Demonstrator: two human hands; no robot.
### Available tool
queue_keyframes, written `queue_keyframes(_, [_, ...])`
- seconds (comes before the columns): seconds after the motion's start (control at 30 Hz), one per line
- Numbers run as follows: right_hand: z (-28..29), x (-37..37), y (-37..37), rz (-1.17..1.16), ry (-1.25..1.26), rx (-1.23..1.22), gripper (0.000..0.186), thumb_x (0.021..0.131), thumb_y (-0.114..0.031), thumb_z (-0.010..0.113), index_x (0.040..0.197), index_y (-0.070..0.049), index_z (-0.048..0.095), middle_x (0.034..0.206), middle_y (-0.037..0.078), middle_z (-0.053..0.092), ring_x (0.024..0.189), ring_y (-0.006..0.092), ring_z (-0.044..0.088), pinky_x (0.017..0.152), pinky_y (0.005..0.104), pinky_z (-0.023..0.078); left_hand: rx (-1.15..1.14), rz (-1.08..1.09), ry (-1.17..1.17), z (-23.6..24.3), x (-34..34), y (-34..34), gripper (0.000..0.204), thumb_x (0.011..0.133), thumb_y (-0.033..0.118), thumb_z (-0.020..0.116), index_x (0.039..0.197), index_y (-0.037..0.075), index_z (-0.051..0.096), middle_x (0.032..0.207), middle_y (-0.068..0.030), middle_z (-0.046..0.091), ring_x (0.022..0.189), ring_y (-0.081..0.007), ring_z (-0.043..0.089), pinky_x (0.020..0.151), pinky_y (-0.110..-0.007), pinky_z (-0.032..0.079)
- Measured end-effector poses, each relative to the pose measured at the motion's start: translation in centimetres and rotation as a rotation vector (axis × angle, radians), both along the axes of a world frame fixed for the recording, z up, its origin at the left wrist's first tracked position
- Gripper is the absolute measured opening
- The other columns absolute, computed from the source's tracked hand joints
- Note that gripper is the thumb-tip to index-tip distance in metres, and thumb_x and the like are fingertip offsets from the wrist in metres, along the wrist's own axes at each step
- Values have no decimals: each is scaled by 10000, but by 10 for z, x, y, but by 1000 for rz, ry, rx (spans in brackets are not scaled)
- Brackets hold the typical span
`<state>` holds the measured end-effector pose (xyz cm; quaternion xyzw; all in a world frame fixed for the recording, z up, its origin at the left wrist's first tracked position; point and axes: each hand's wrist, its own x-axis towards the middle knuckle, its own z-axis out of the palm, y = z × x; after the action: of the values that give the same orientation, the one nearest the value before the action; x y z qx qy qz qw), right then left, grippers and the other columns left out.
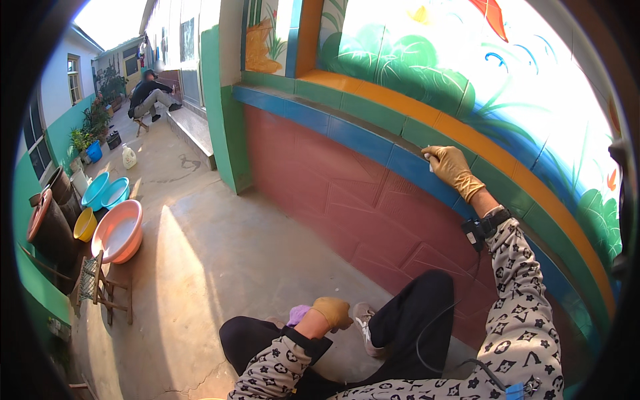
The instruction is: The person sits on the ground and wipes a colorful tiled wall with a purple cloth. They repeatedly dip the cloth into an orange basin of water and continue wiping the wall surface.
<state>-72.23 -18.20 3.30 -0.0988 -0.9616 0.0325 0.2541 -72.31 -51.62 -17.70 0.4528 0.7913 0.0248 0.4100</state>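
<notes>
My right hand (452, 169), in a tan glove, reaches out to the tiled ledge (360, 142) of the painted wall. Its fingers are closed around a small whitish piece (428, 158), mostly hidden, at the blue and green tiles. Low between my knees is my left hand (333, 312), gloved too, with its fingers curled in. What they hold, if anything, is hidden. Beside that wrist shows a purple cloth (298, 315); whether the hand grips it I cannot tell. A black device (481, 231) is strapped to my right wrist.
At left stand a pink basin (119, 233) of cloudy water, blue basins (115, 193), a yellow basin (85, 225), dark bins (50, 230) and a folding stool (100, 287). Further off are a pale jug (129, 157) and a person (148, 97) seated by a step (190, 137).
</notes>
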Motion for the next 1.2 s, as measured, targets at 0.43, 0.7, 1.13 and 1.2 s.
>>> queue_keyframes(0.43, [21,38,9,306,343,-308,194,959,-24,549,1068,-25,709,864,20,714,779,81,625,707,230,506,35,-19,-57,-10,1,5,446,807,376,593,1091,38,651,754,-85,715,675,-222,689,636,-345,528])
queue_keyframes(0.7, [65,66,38,-129,784,269,198,879,-62,658,1056,-120,727,996,89,735,846,225,717,732,298,563,18,35,-37,-15,1,4,306,821,343,592,990,99,667,712,-35,718,692,-205,705,678,-348,528])
queue_keyframes(1.13, [-17,127,17,-91,150,311,251,918,-223,606,1128,-124,700,1153,85,684,1037,293,659,885,372,523,-1,-46,-45,-14,5,8,401,826,402,594,1008,54,674,734,-63,716,667,-215,692,652,-348,529])
queue_keyframes(1.2, [-16,114,10,-192,109,252,231,898,-206,634,1102,-133,715,1074,91,703,942,324,673,822,390,538,-13,-69,-18,-11,9,8,394,829,410,584,998,67,677,733,-55,715,674,-214,692,657,-346,527])
